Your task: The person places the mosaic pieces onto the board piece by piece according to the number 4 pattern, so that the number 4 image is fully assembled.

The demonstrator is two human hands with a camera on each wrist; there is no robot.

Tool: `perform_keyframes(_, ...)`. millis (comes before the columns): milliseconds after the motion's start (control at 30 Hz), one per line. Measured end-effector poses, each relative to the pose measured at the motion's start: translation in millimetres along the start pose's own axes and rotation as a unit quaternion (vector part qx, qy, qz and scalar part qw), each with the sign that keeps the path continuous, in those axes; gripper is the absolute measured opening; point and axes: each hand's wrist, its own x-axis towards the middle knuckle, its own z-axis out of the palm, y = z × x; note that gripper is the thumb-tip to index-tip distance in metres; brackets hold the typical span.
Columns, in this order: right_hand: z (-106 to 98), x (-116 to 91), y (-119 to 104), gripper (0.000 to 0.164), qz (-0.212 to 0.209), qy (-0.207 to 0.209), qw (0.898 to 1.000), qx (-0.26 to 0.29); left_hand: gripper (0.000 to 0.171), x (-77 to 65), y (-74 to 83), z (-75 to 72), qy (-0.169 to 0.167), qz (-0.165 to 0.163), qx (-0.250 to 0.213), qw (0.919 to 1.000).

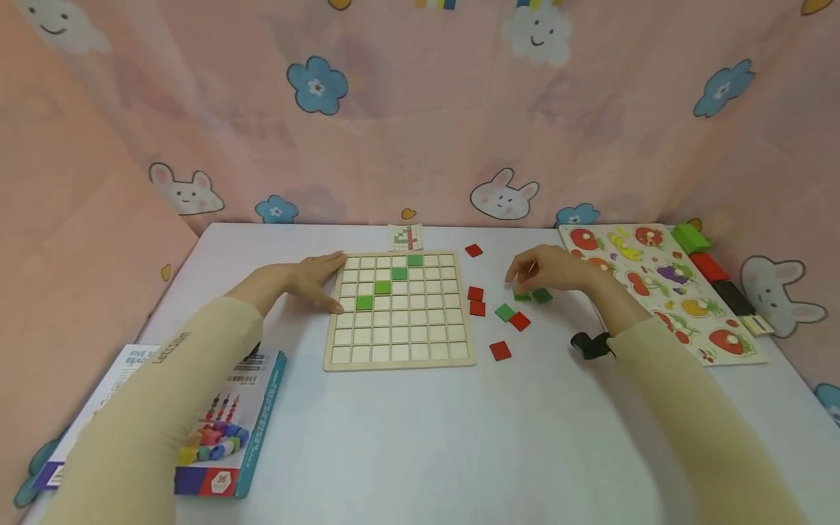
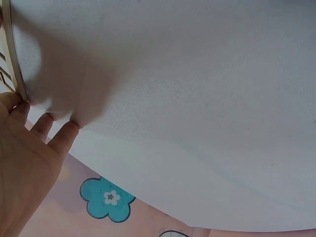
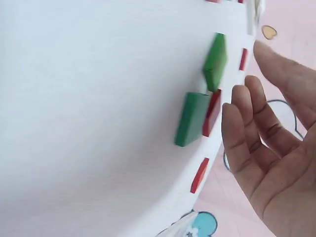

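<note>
A wooden grid board (image 1: 400, 310) lies on the table, with several green tiles (image 1: 383, 287) set in a diagonal line of its cells. My left hand (image 1: 308, 281) rests at the board's left edge, fingers spread; in the left wrist view the fingertips (image 2: 74, 124) touch the white tabletop beside the frame. To the right of the board, my right hand (image 1: 547, 268) hovers over loose green tiles (image 1: 542, 296). Seen from the right wrist, its fingers are loosely bent, apart from the thumb, with nothing between them. Green tiles (image 3: 191, 119) and red tiles (image 3: 199, 176) lie below.
Behind the board stands a small pattern card (image 1: 405, 238). Loose red tiles (image 1: 500, 351) are scattered right of the board. A fruit puzzle board (image 1: 663, 292) and coloured blocks (image 1: 709, 267) occupy the right side. Boxed toys (image 1: 262, 423) lie at front left, under my left forearm.
</note>
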Motion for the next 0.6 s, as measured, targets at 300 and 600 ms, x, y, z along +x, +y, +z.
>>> perform_keyframes(300,20,-5,-12,0.018,-0.024,-0.04,0.999,-0.003,0.111,-0.8,-0.1,0.2,0.001,0.003,-0.004,1.0)
perform_keyframes(600,28,-2,-20,0.015,-0.007,-0.047,0.998,-0.029,0.11,-1.6,1.7,-1.2,-0.003,-0.005,0.0,1.0)
